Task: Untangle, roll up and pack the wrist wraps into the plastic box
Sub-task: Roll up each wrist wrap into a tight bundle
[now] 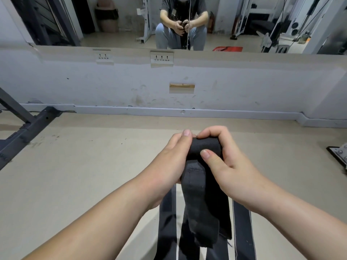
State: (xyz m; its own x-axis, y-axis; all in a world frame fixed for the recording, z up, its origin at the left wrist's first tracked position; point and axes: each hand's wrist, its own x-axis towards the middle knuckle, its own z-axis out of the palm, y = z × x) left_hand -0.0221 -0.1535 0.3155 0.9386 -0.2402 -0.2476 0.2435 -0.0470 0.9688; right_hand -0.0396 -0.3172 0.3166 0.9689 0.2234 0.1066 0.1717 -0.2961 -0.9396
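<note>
Obs.: I have both hands up in front of me working one black woven wrist wrap. The left hand is curled round the left end of a short, tight roll, thumb up over its top. The right hand closes on the right end, thumb pressed flat on the front of the roll. The roll sits between the two palms. Its free tail hangs straight down below the hands, flat and, as far as I can see, untwisted. Status, my reading: untangling of this wrap looks done and rolling has only begun, since most of the length is unrolled. Packing is not started, and the plastic box is nowhere in view. Below the wrists run dark strips with pale edges; I cannot tell whether they are further wraps or something else. Clearances: bare pale floor lies ahead of and to both sides of the hands. The scuffed wall with a mirror above it is well beyond them. A dark metal frame stands far off the left hand, and a bolted metal bracket well off the right. Neither hems in the rolling motion.
</note>
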